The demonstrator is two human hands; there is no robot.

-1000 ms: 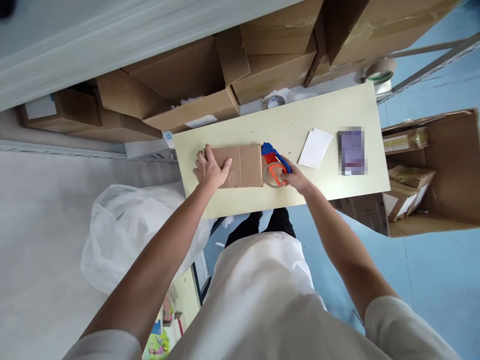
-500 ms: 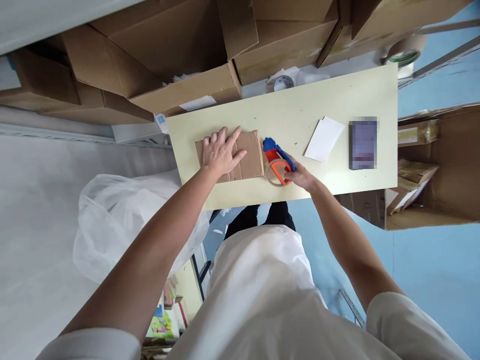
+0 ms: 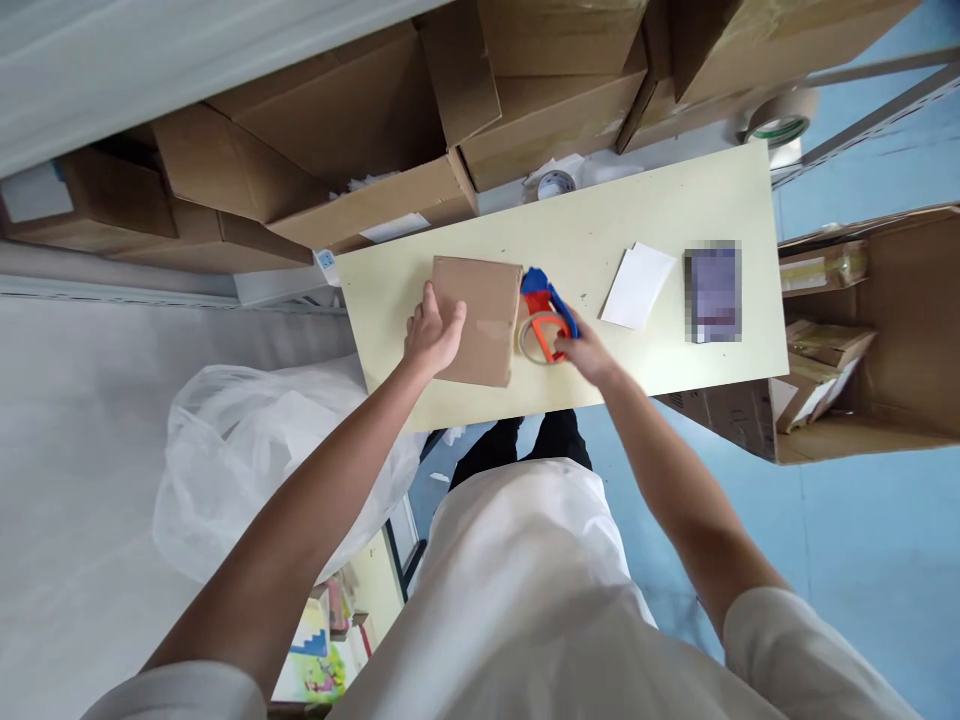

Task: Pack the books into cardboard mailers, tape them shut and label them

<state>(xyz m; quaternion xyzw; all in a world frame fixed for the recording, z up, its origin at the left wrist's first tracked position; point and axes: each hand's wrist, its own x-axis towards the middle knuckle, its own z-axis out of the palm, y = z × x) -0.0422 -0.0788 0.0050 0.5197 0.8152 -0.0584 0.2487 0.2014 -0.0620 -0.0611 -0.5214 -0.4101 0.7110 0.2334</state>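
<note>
A flat brown cardboard box (image 3: 484, 335) lies on the cream tabletop (image 3: 600, 225) in front of me. My left hand (image 3: 435, 332) grips its left edge, the thumb on the top face and the fingers along the side. In my right hand (image 3: 585, 352) is a blue and red tape dispenser (image 3: 537, 285) fitted with a tape roll. Its blue end sits right beside the box's right edge; whether it touches the box I cannot tell.
White paper slips (image 3: 637, 285) and a blurred dark rectangular object (image 3: 716, 292) lie to the right. Open cartons (image 3: 375, 205) and a tape roll (image 3: 555, 184) line the back. A large carton (image 3: 900, 330) stands at the right, and a clear plastic bag (image 3: 247, 450) hangs at the left.
The box has turned, with a broader plain face now showing. My left hand has gone from lying spread on its top to its left edge. The dispenser stays beside the box's right end.
</note>
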